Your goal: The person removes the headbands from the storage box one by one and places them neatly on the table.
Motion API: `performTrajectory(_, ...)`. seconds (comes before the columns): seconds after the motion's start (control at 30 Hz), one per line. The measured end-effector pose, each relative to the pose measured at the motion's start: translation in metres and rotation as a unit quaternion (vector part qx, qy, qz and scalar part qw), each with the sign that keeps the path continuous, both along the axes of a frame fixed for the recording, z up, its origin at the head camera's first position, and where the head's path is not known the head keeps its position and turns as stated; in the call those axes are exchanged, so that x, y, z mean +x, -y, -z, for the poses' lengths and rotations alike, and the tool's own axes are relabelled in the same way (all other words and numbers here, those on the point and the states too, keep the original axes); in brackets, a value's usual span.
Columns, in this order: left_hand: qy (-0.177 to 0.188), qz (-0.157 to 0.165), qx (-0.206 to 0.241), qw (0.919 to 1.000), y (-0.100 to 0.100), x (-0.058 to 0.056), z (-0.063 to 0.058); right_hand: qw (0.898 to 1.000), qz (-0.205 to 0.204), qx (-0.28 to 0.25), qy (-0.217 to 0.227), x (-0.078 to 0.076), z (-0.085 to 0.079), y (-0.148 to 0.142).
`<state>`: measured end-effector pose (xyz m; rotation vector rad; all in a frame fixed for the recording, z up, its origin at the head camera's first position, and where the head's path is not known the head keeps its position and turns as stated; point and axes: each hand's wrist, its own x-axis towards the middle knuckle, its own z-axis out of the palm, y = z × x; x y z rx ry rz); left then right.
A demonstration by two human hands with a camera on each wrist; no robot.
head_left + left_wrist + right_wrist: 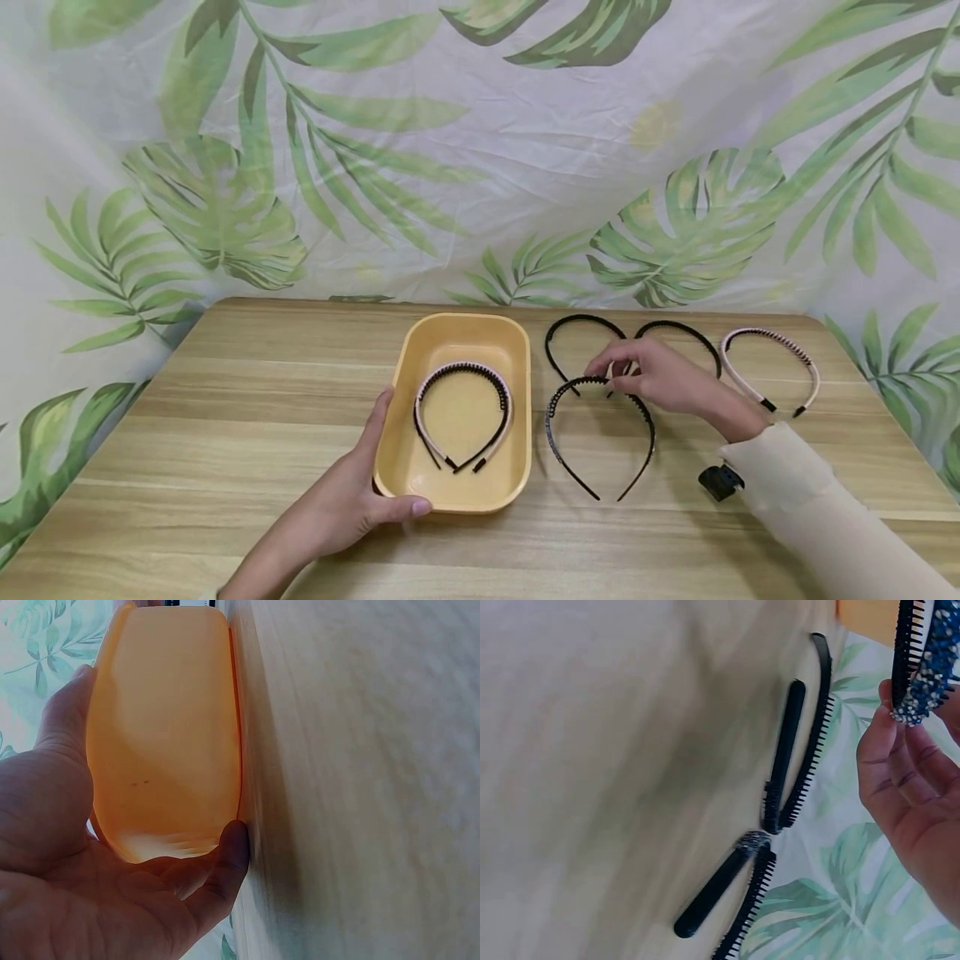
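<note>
My left hand [352,492] grips a yellow plastic container [467,335] at its near left corner, thumb at the near rim and fingers along the left side. In the left wrist view, the hand curls round the container's end. Inside lie a pink headband [417,423] and a black headband [474,455], one overlapping the other. Just right of the container, my right hand [660,377] pinches a glittery toothed headband [549,427] at the top of its arch, its ends pointing toward me. The right wrist view shows blue and silver sparkle on this headband [930,667].
Behind the right hand lie two black headbands [550,350] [705,343], and a pink one [814,375] is farther right on the wooden table [262,400]. A leaf-print cloth [450,192] hangs behind the table. A black clip-like piece [722,482] sits by the right sleeve.
</note>
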<state>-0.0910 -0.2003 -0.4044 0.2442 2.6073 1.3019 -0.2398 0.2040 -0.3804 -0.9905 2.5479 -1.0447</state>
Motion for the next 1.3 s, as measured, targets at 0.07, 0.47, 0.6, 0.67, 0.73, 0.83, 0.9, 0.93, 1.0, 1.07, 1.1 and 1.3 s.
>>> performTrajectory(0.07, 0.001, 0.0, 0.001, 1.0, 0.0, 0.0, 0.0, 1.0, -0.001, 0.003, 0.006, 0.001, 0.003, 0.0)
performTrajectory(0.47, 0.001, 0.003, -0.004, 1.0, 0.0, 0.0, 0.001, 0.999, 0.02, 0.031, 0.012, 0.007, 0.017, -0.001)
performTrajectory(0.6, 0.006, 0.0, 0.0, 1.0, 0.0, 0.0, 0.001, 0.999, 0.024, 0.033, 0.011, 0.007, 0.019, -0.001)
performTrajectory(0.67, 0.004, 0.003, 0.0, 1.0, 0.0, 0.0, 0.001, 0.999, 0.024, 0.033, 0.01, 0.007, 0.02, 0.0)
performTrajectory(0.73, 0.005, 0.003, 0.0, 1.0, 0.0, 0.0, 0.001, 0.999, 0.022, 0.034, 0.01, 0.008, 0.02, 0.0)
performTrajectory(0.83, 0.005, 0.003, 0.002, 1.0, 0.0, 0.0, 0.0, 0.999, 0.02, 0.036, 0.013, 0.008, 0.021, 0.002)
performTrajectory(0.9, 0.007, 0.001, 0.004, 1.0, 0.0, 0.0, 0.001, 0.999, 0.02, 0.038, 0.015, 0.009, 0.021, 0.002)
performTrajectory(0.93, 0.008, 0.001, 0.005, 1.0, 0.0, 0.0, 0.001, 0.999, 0.021, 0.038, 0.015, 0.009, 0.021, 0.002)
performTrajectory(1.0, 0.007, 0.001, 0.005, 1.0, 0.0, 0.0, 0.0, 0.999, 0.022, 0.037, 0.016, 0.009, 0.021, 0.002)
performTrajectory(1.07, 0.007, 0.002, 0.005, 1.0, 0.0, 0.0, 0.0, 0.999, 0.02, 0.037, 0.015, 0.009, 0.021, 0.002)
performTrajectory(1.1, 0.007, 0.002, 0.004, 1.0, 0.0, 0.0, 0.0, 0.999, 0.02, 0.037, 0.015, 0.009, 0.021, 0.002)
performTrajectory(1.3, 0.005, 0.003, 0.006, 1.0, 0.0, 0.0, -0.001, 0.999, 0.015, 0.039, 0.015, 0.007, 0.022, 0.002)
